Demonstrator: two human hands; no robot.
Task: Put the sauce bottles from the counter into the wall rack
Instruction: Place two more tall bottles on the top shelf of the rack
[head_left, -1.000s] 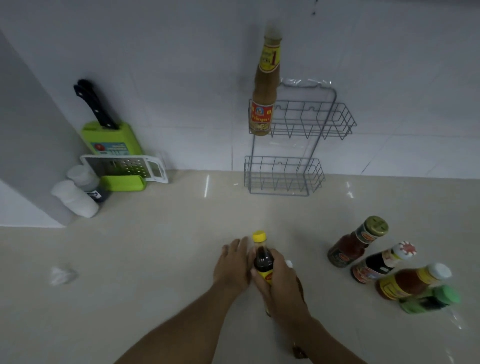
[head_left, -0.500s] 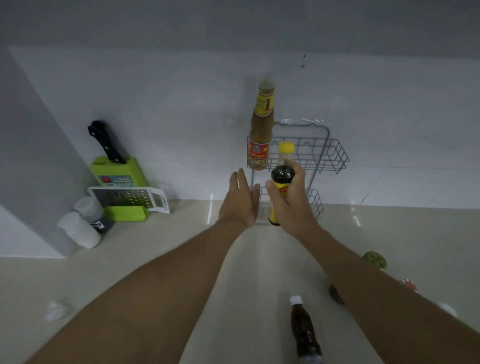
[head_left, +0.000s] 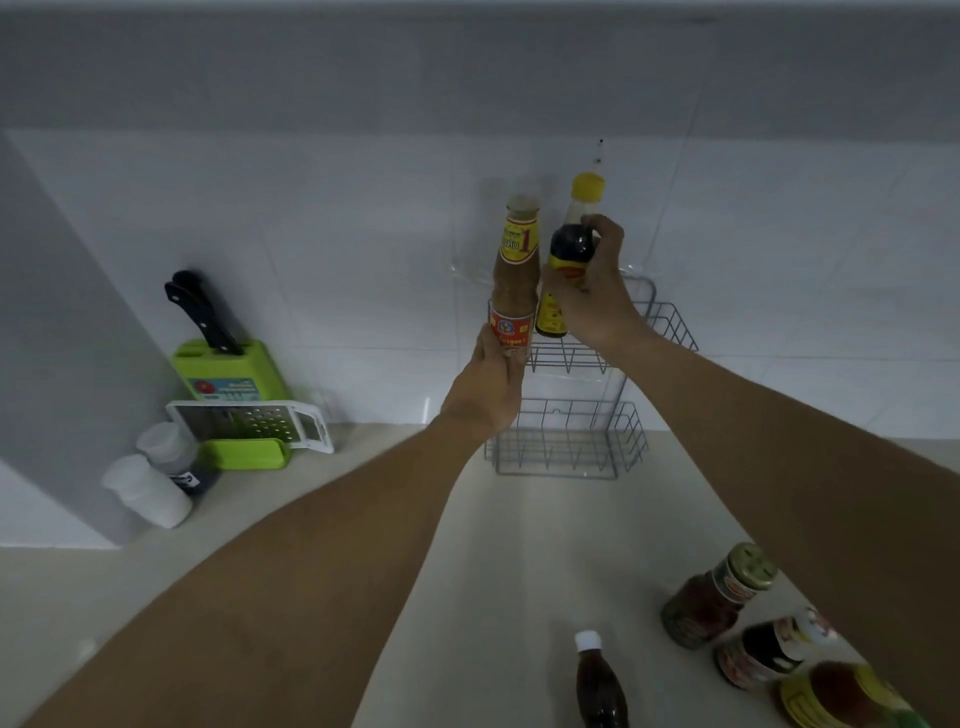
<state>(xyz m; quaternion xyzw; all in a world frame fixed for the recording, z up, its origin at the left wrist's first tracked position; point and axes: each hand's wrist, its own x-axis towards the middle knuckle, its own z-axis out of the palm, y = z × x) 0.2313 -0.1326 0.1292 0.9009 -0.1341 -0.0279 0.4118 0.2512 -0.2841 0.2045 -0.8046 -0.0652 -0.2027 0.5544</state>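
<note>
A two-tier grey wire wall rack (head_left: 626, 434) hangs on the white tiled wall above the counter. A tall brown sauce bottle (head_left: 514, 270) with a yellow and red label stands at the left end of the upper basket. My left hand (head_left: 488, 384) touches its base and the basket's left corner. My right hand (head_left: 589, 291) grips a dark sauce bottle with a yellow cap (head_left: 569, 249), held upright just right of the tall bottle, at the upper basket. On the counter stand a white-capped dark bottle (head_left: 597, 680) and several jars (head_left: 717, 597) at the right.
A green knife block (head_left: 228, 364) with a black-handled knife, a white grater (head_left: 249, 421) and two white-lidded shakers (head_left: 150, 483) sit at the back left of the beige counter (head_left: 519, 545). A grey wall panel closes the left side.
My right hand lifted the yellow-capped bottle from the counter up to the upper basket, beside the tall bottle. My left hand rose with it to the rack's left corner.
</note>
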